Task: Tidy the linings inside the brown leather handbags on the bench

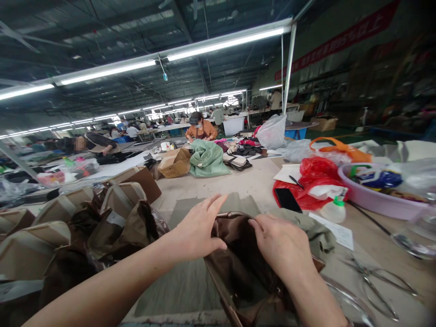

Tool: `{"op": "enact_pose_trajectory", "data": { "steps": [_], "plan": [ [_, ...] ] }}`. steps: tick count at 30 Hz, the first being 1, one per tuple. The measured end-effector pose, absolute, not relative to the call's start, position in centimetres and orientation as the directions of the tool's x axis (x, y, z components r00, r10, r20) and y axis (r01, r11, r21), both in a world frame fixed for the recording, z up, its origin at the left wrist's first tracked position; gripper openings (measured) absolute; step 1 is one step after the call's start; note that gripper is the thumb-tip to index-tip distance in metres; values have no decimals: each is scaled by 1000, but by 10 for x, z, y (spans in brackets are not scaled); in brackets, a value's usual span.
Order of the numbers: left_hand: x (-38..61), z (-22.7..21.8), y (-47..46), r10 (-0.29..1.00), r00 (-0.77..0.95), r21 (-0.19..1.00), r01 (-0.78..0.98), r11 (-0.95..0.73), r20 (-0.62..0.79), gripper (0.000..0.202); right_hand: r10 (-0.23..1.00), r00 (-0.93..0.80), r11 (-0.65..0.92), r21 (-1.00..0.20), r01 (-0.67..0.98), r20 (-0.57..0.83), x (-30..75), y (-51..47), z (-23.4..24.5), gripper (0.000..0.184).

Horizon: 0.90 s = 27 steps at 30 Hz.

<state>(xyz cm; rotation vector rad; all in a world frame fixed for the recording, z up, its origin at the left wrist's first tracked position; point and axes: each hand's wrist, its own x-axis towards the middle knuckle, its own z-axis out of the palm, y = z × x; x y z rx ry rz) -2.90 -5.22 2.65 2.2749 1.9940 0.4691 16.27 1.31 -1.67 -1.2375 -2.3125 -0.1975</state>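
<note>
A dark brown bag (238, 263) lies open on the table in front of me. My left hand (197, 229) rests on its left rim, fingers stretched forward and the thumb pressed against the edge. My right hand (279, 247) is curled over the right side of the opening, fingers bent down into the bag and gripping its rim. A grey-green cloth (306, 227) lies under and behind the bag.
Stacked tan and brown bags (85, 222) crowd the left. A black phone (288, 200), red plastic bag (313, 177), white bottle (335, 210), pink basin (378, 200) and scissors (378, 279) lie to the right. Other people work at tables farther back, one in orange (200, 129).
</note>
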Motion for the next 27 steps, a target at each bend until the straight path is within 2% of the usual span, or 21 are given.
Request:
{"op": "enact_pose_trajectory", "data": {
  "steps": [2, 4, 6, 10, 13, 19, 21, 27],
  "plan": [
    [-38, 32, -58, 993, 113, 255, 959, -120, 42, 100, 739, -461, 572, -98, 814, 491, 167, 10, -14, 26],
    [-45, 37, -56, 988, 140, 232, 965, -121, -67, 97, 736, -472, 575, -80, 815, 484, 172, 7, -11, 26],
    [-45, 42, -51, 978, 186, 170, 971, -168, -98, 93, 741, -476, 567, -62, 821, 473, 178, 5, -9, 26],
    [-22, 47, -38, 945, 327, 53, 944, -327, -2, 74, 793, -431, 504, -66, 861, 429, 190, 7, -8, 26],
    [-1, 47, -31, 919, 392, 70, 916, -395, 53, 49, 818, -404, 476, -85, 876, 410, 196, 10, -8, 27],
    [10, 35, -10, 913, 377, 96, 914, -394, 154, 20, 804, -410, 497, -107, 861, 431, 199, 8, -7, 27],
    [10, 30, -4, 912, 374, 104, 913, -393, 170, 16, 801, -411, 501, -111, 858, 436, 199, 8, -7, 26],
    [9, 17, 4, 927, 274, 138, 939, -315, 255, 19, 783, -425, 520, -105, 848, 454, 196, 10, -9, 25]
  ]
}}
